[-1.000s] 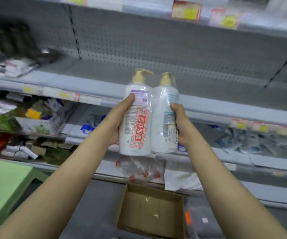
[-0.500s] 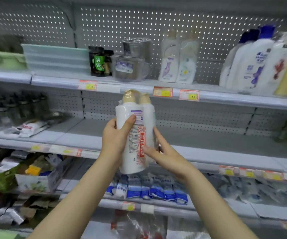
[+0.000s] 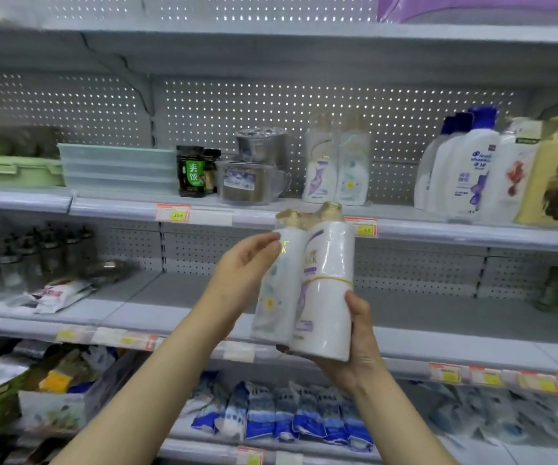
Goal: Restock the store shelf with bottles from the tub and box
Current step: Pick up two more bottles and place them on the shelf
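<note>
The left hand (image 3: 240, 273) gripped the twin pack of bottles (image 3: 314, 283) high on its left side, with its fingers (image 3: 264, 243) curled onto the wrapped shoulder of the left bottle just under the gold cap. The right hand (image 3: 358, 350) cupped the base of the pack from below and from the right. Its thumb lay up the right bottle's side, and its other fingertips just showed under the bottom edge. Both hands were closed on the pack, which was held in the air and leaned a little to the right, touching no shelf.

Behind the fingers and level with them ran the bare middle shelf (image 3: 183, 297). Above the fingers, on the upper shelf (image 3: 257, 214), stood a matching twin pack (image 3: 336, 169), upright against the pegboard. Left of that pack were a clear measuring jug (image 3: 254, 182) and a dark jar (image 3: 190, 176). Well to the right of it stood white shampoo bottles (image 3: 465, 169). Below the wrists, a lower shelf held blue-and-white packets (image 3: 287, 414).
</note>
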